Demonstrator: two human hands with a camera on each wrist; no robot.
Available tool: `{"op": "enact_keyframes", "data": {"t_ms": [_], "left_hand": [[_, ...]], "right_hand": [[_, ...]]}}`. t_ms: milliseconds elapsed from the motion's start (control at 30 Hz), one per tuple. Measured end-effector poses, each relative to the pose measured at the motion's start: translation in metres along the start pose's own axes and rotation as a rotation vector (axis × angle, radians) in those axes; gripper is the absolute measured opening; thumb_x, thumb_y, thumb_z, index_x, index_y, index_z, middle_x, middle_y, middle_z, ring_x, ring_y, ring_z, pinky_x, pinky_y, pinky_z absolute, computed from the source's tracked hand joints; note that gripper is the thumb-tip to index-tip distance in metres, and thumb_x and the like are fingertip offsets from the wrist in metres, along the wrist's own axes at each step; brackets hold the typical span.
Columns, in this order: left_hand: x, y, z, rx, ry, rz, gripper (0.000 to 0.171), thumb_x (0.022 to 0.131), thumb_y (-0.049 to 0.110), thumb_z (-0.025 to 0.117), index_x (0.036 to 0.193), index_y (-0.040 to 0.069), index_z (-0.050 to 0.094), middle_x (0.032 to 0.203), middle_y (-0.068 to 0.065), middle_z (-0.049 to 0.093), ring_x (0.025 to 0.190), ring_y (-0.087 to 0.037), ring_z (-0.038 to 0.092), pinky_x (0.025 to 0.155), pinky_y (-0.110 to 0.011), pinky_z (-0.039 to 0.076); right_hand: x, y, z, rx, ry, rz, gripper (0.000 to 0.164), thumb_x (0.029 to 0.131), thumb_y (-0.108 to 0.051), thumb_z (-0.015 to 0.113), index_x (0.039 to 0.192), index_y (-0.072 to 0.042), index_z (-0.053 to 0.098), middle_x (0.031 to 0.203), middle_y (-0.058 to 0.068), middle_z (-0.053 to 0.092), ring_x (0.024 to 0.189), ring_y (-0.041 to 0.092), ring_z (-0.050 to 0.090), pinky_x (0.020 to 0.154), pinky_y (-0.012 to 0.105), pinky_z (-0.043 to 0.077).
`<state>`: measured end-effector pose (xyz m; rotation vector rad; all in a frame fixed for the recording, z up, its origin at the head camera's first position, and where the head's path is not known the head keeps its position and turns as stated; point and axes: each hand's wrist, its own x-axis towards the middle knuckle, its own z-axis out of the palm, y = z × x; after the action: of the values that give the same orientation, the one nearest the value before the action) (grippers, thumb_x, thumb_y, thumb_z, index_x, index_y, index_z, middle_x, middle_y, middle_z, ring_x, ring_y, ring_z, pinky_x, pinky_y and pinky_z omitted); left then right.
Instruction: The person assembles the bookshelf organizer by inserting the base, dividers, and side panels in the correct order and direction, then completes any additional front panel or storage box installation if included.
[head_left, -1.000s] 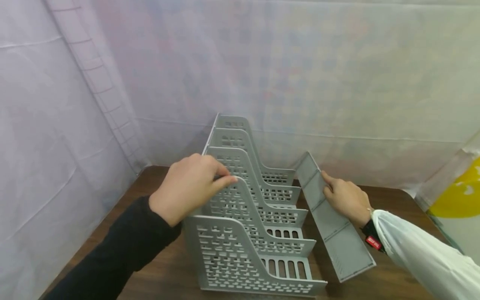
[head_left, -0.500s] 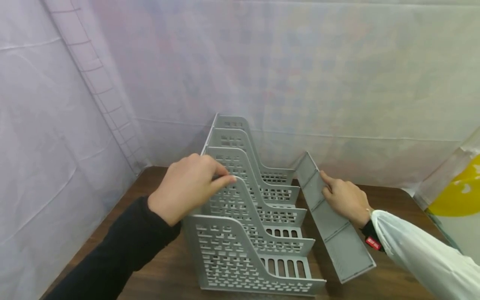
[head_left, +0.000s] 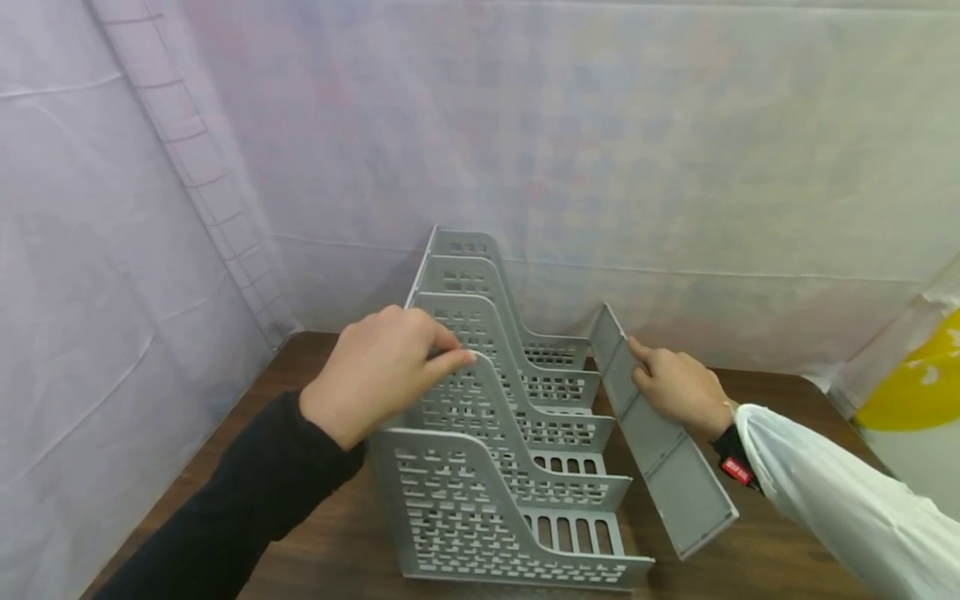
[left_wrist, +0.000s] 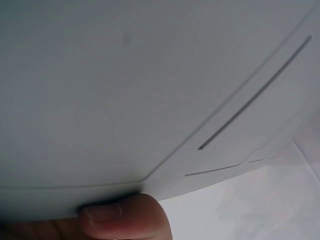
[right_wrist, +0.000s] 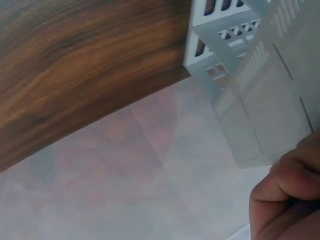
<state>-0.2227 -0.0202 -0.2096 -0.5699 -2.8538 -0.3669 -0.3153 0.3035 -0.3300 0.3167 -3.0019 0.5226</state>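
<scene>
A grey plastic file organizer (head_left: pixel 442 500) with several perforated dividers stands upright on the table. My left hand (head_left: pixel 375 371) pinches the top edge of one divider, thumb on the near side. In the left wrist view the organizer's smooth grey back (left_wrist: pixel 125 100), with dark slits, fills most of the picture above the fingers. My right hand (head_left: pixel 681 390) grips the upper edge of a long grey front panel (head_left: pixel 686 492). That panel leans at a slant just right of the dividers' low front ends, its near end farther from them. The right wrist view shows curled fingers (right_wrist: pixel 287 192) at the panel's edge.
The brown wood table (head_left: pixel 300 467) reaches back to a pale fabric curtain (head_left: pixel 637 150), close behind the organizer. Another white curtain (head_left: pixel 90 292) hangs at the left. A yellow shape (head_left: pixel 915 379) shows at the far right.
My right hand has moved the front panel a little to the left, closer to the dividers' front ends. The left hand and the organizer stay in place.
</scene>
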Motion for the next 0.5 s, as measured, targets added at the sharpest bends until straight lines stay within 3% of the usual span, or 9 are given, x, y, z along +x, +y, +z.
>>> {"op": "enact_keyframes", "data": {"t_ms": [267,500], "left_hand": [[0.001,0.002,0.000,-0.007,-0.009,-0.003,0.024,0.090,0.041,0.062,0.096,0.024,0.077,0.086,0.006,0.073,0.059,-0.007,0.054,0.048,-0.024,0.038],[-0.001,0.002,-0.002,-0.003,0.000,-0.008,0.025,0.090,0.043,0.061,0.096,0.025,0.077,0.082,0.008,0.071,0.057,-0.007,0.052,0.048,-0.024,0.038]], "right_hand": [[0.007,-0.001,-0.013,0.004,-0.073,-0.036,0.053,0.097,-0.019,0.036,0.148,-0.004,0.030,0.058,0.002,0.039,0.043,0.010,0.025,0.039,0.026,0.027],[0.009,-0.005,-0.015,0.035,-0.068,-0.069,0.052,0.097,-0.016,0.037,0.146,0.001,0.032,0.061,0.003,0.041,0.044,0.010,0.025,0.041,0.028,0.028]]}}
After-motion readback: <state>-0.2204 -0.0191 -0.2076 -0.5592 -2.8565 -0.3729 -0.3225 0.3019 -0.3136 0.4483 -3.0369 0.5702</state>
